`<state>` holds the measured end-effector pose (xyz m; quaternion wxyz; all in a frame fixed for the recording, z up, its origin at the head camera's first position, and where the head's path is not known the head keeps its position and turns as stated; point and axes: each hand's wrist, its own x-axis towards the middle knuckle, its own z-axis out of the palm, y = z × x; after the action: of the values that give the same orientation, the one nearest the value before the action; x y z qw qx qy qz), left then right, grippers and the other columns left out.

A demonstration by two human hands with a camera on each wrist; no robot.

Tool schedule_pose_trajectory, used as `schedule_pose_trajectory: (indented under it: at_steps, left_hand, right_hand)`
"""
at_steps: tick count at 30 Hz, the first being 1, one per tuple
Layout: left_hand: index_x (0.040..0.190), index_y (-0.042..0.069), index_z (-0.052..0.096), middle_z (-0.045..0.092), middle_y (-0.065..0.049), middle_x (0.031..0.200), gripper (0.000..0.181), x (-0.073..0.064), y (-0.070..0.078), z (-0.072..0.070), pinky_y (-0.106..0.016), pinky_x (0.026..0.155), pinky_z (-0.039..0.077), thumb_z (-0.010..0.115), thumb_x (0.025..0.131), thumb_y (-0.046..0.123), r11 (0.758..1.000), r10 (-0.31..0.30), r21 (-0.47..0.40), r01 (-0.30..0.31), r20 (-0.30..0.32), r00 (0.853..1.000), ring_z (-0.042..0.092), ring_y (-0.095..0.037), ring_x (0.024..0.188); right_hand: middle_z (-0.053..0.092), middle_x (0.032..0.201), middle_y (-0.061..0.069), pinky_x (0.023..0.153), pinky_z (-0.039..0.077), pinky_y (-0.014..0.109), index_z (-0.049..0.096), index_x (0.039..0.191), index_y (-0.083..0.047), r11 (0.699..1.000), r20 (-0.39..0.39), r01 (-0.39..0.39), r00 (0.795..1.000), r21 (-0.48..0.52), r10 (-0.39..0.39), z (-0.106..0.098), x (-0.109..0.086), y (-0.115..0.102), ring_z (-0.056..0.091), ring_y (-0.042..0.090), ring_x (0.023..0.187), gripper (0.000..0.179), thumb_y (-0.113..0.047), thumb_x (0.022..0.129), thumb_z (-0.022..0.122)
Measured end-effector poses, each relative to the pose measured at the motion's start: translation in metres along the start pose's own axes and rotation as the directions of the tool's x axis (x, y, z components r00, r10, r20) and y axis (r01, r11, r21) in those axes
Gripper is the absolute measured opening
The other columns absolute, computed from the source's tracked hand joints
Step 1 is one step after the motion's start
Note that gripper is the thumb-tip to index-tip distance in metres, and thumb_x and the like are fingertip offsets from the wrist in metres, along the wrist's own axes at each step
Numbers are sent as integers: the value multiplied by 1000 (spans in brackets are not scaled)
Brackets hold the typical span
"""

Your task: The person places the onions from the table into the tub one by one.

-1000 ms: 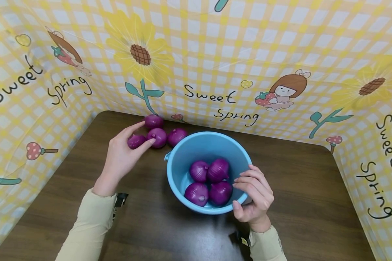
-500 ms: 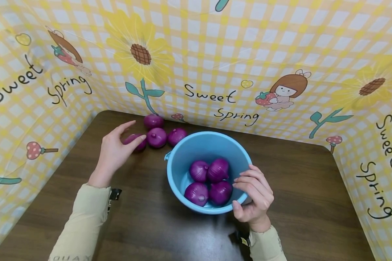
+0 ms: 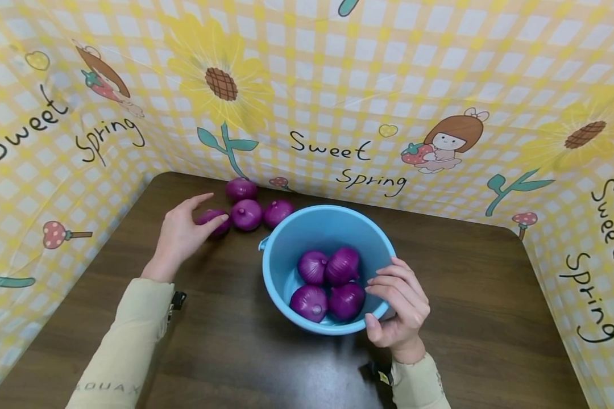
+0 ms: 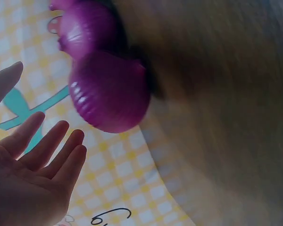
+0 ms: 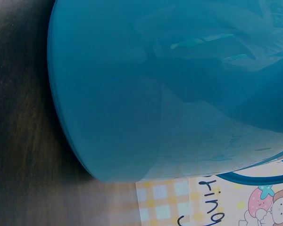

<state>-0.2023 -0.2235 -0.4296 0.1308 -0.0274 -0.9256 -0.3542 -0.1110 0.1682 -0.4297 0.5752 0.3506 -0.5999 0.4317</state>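
My left hand (image 3: 181, 230), thumb and fingers spread apart, is beside the leftmost of several purple onions on the table. Its thumb overlaps that onion (image 3: 212, 221) in the head view. In the left wrist view the relaxed fingers (image 4: 75, 141) stand apart from the nearest onion (image 4: 111, 92). Close by lie a middle onion (image 3: 247, 215), a back onion (image 3: 241, 190) and one near the bucket (image 3: 278, 213). My right hand (image 3: 401, 304) grips the right rim of the blue bucket (image 3: 276, 278), fingers over the edge. Several onions (image 3: 309, 303) lie inside it.
The brown wooden table (image 3: 471, 318) carries the bucket and the onions. A yellow checked cloth (image 3: 307, 85) with printed flowers stands as a wall behind the table and on both sides. The bucket's handle lug (image 3: 263, 244) sticks out on its left.
My left hand has drawn back leftward from over the loose onions; its thumb has left the middle onion and now overlaps the leftmost one. Right hand and bucket stay in place.
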Motion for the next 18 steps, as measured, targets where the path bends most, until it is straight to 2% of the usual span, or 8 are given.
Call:
schedule_pose_trajectory:
  at_steps: [8, 18]
  left_hand:
    - [142, 2, 57, 54, -25, 143, 70, 9, -11, 2, -62, 103, 40, 77, 90, 46, 995, 0, 102, -11, 115, 993, 47, -46, 131]
    - [144, 2, 54, 52, -26, 144, 73, 14, -19, 6, -62, 105, 38, 78, 90, 43, 993, -39, 119, 15, 202, 979, 46, -46, 132]
  right_hand:
    - [65, 64, 13, 90, 55, 51, 65, 60, 0, 1000, 12, -8, 1000, -6, 8, -1, -2, 1, 59, 36, 61, 51, -42, 89, 62]
    - [65, 63, 14, 89, 55, 51, 65, 60, 1, 1000, 4, -8, 1000, -8, 8, -1, -2, 0, 60, 36, 61, 51, -41, 89, 62]
